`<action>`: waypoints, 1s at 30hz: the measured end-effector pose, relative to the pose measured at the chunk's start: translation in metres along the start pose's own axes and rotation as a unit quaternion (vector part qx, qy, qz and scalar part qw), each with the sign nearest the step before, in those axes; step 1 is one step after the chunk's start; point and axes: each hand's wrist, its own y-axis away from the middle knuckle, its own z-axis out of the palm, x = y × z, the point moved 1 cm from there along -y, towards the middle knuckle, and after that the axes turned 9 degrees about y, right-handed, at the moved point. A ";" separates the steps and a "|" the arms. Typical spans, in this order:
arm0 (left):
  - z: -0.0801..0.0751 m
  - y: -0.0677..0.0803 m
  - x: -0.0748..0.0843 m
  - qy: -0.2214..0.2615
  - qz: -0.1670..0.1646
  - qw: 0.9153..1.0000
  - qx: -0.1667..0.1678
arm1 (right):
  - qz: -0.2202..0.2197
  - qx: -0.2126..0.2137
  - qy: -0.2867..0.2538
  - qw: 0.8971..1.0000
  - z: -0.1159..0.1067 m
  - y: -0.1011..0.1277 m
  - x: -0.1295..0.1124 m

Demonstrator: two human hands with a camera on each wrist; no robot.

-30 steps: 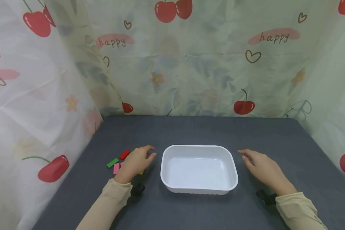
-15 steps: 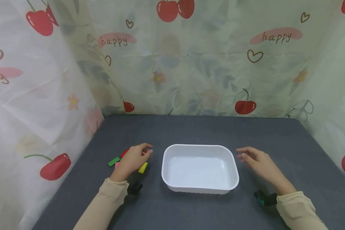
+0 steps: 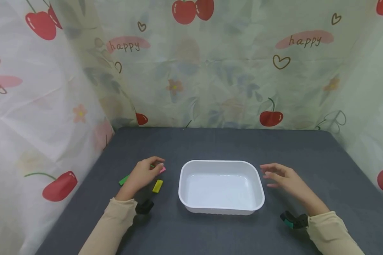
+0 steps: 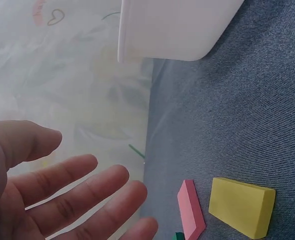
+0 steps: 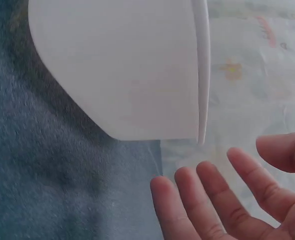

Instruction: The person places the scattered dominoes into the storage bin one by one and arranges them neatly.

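Observation:
My left hand (image 3: 142, 175) hovers above a few small coloured blocks at the left, its fingers relaxed and apart with nothing between them. A yellow block (image 3: 157, 186) lies to its right, and a pink block (image 4: 191, 212) stands out beside the yellow one in the left wrist view. One green block (image 3: 123, 180) shows at the hand's left side; the hand covers other blocks in the head view. Beside the right end of a white plastic basin (image 3: 221, 193), my right hand (image 3: 285, 179) is held with loosely spread fingers and holds nothing. Its fingertips are close to the basin's rim.
The basin sits mid-table between both hands. A dark grey cloth covers the table (image 3: 223, 145). Patterned curtains (image 3: 191, 71) stand behind it and at both sides. Each wrist carries a black strap-mounted device (image 3: 294, 220).
My left hand has drifted left and slightly away from me, uncovering the yellow block and hiding the red one. The right hand has edged left towards the basin, its fingers spreading a little.

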 end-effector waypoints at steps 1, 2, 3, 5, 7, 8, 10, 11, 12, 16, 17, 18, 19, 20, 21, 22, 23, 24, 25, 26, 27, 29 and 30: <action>-0.001 0.001 0.000 0.005 0.002 1.000 -0.002 | 0.007 -0.006 -0.011 1.000 0.000 0.000 0.000; -0.001 0.001 -0.001 0.012 0.000 1.000 -0.004 | 0.014 -0.013 -0.019 1.000 0.000 0.000 0.001; -0.002 0.002 -0.001 0.018 -0.001 1.000 -0.007 | 0.019 -0.018 -0.026 0.999 0.001 0.000 0.001; -0.002 0.003 -0.002 0.033 -0.008 0.999 -0.014 | 0.028 -0.025 -0.038 0.999 0.002 -0.001 0.001; -0.003 0.003 -0.004 0.049 -0.013 0.999 -0.020 | 0.036 -0.029 -0.042 0.998 0.004 -0.001 0.002; -0.004 0.004 -0.005 0.056 -0.018 0.998 -0.022 | 0.036 -0.030 -0.043 0.998 0.005 -0.001 0.003; -0.004 0.005 -0.007 0.067 -0.021 0.997 -0.026 | 0.041 -0.029 -0.044 0.998 0.008 -0.002 0.004; -0.005 0.006 -0.008 0.072 -0.022 0.997 -0.028 | 0.044 -0.028 -0.044 0.998 0.009 -0.003 0.005; -0.005 0.006 -0.010 0.075 -0.022 0.997 -0.030 | 0.047 -0.028 -0.046 0.997 0.010 -0.003 0.005; -0.005 0.008 -0.015 0.081 -0.021 0.996 -0.036 | 0.053 -0.023 -0.059 0.997 0.013 -0.003 0.008; -0.005 0.008 -0.016 0.082 -0.022 0.996 -0.037 | 0.054 -0.021 -0.063 0.996 0.014 -0.002 0.008; -0.005 0.008 -0.018 0.083 -0.022 0.996 -0.038 | 0.054 -0.020 -0.066 0.996 0.014 -0.002 0.009; -0.006 0.008 -0.019 0.082 -0.022 0.996 -0.039 | 0.055 -0.019 -0.068 0.996 0.014 -0.002 0.009; -0.006 0.009 -0.019 0.083 -0.024 0.995 -0.040 | 0.055 -0.019 -0.070 0.996 0.014 -0.002 0.010; -0.006 0.009 -0.020 0.085 -0.025 0.995 -0.041 | 0.056 -0.018 -0.072 0.996 0.014 -0.002 0.010; -0.007 0.009 -0.021 0.086 -0.025 0.995 -0.042 | 0.059 -0.017 -0.072 0.996 0.014 -0.002 0.010; -0.007 0.009 -0.021 0.086 -0.023 0.995 -0.044 | 0.061 -0.017 -0.072 0.995 0.015 -0.002 0.010; -0.008 0.009 -0.022 0.086 -0.022 0.995 -0.046 | 0.063 -0.018 -0.072 0.995 0.015 -0.002 0.010; -0.008 0.009 -0.022 0.084 -0.021 0.995 -0.047 | 0.065 -0.018 -0.074 0.995 0.015 -0.002 0.009; -0.008 0.009 -0.023 0.084 -0.022 0.995 -0.048 | 0.067 -0.020 -0.074 0.995 0.015 -0.002 0.009; -0.008 0.008 -0.024 0.080 -0.019 0.995 -0.051 | 0.069 -0.020 -0.073 0.995 0.015 -0.002 0.009; -0.008 0.008 -0.025 0.073 -0.019 0.996 -0.054 | 0.072 -0.022 -0.071 0.995 0.016 -0.002 0.008; -0.008 0.008 -0.026 0.070 -0.019 0.996 -0.055 | 0.073 -0.023 -0.069 0.995 0.016 -0.002 0.008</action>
